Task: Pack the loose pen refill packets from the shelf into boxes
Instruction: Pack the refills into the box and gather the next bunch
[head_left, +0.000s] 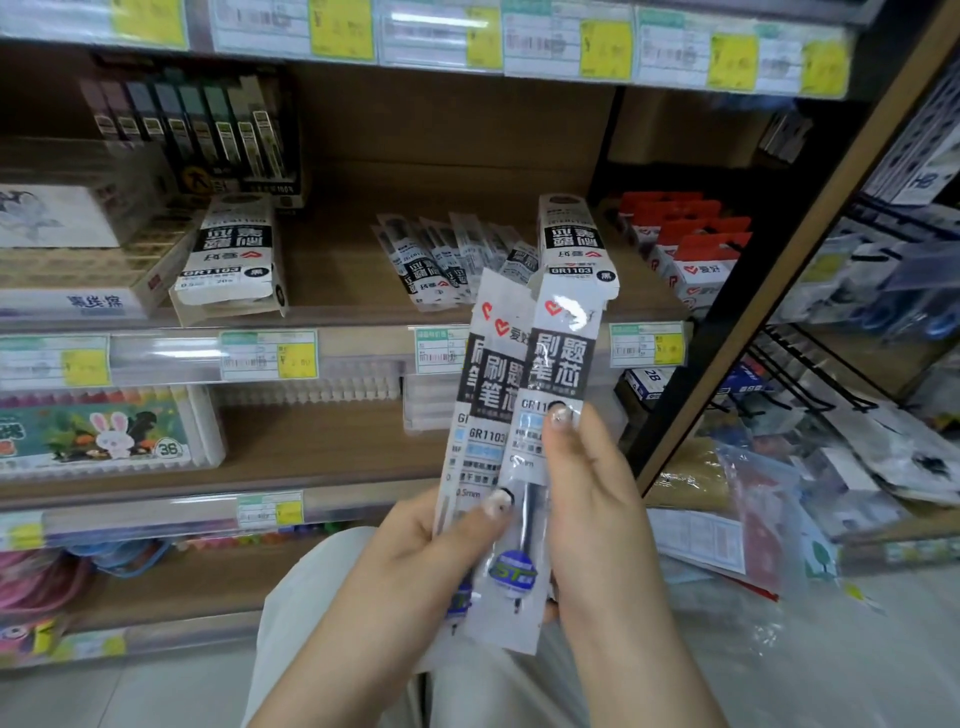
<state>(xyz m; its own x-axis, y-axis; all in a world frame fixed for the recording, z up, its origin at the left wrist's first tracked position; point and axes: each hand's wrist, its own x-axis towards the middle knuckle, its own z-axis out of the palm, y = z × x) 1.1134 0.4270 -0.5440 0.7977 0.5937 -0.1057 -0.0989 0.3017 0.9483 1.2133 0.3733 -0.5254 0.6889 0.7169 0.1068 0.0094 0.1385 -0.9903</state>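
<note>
**Desk:** Item count, please.

**Operator:** Item 1, held packets (519, 395): I count at least three in a fan. The print is upright, the tops splay toward 12 o'clock and the lower ends overlap.
Item 2, left hand (410, 556): fingers curled behind the fan, thumb pressed on its front low down.
Item 3, right hand (597, 519): wrapped round the fan's right edge, thumb pinching the front packet higher up.
Both hands grip the one bundle, so neither is free.

**Desk:** And stock not yet packed?

**Operator:** Item 4, loose pile (441, 260): more packets lying flat and overlapped on the shelf (353, 291), at 12 o'clock from the fan.
Item 5, right box (574, 239): on the shelf just beside the pile, at 1 o'clock from the fan. Its near end looks opened.
Item 6, left box (234, 254): same print, well apart at 10 o'clock.
I cannot tell how full either box is.

**Desk:** Handling note?

**Operator:** In my judgement the step in hand is squaring the fan.
- I would tap the lower ends level and close the tops edge on edge.
- I would keep every face turned one way.
- Then I would feed the bundle into a box mouth as one flat stack.

The sleeves look slick and thin, so a slack pinch could let one slide out, or a corner could fold at the flap.
</note>
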